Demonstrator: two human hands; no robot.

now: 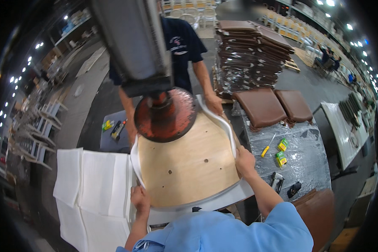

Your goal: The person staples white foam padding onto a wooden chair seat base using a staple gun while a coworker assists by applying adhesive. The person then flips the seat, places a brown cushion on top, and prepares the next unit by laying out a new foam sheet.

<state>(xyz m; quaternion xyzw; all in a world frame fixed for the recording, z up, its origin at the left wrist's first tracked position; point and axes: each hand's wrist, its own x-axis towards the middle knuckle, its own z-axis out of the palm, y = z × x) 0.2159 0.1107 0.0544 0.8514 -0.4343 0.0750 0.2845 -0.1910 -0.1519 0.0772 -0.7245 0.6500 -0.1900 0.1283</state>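
A plywood seat panel (189,168) with several drilled holes lies in front of me, white foam padding (135,164) showing round its sides. A strip of brown cover shows beyond the foam on the right. My left hand (139,199) is closed on the panel's near left edge. On the right edge, my right hand (245,161) is closed with its fingers partly hidden. Over the panel's far left part hangs a round, worn red press plate (166,117) on a thick grey cylinder (132,38). A co-worker's hands (214,103) touch the far sides.
White foam sheets (98,180) lie at left. On the plastic-covered right table (290,155) are brown seats (260,107), a yellow screwdriver (265,151), small green-yellow boxes (282,159) and a staple gun (277,179). A wrapped brown stack (248,59) stands behind.
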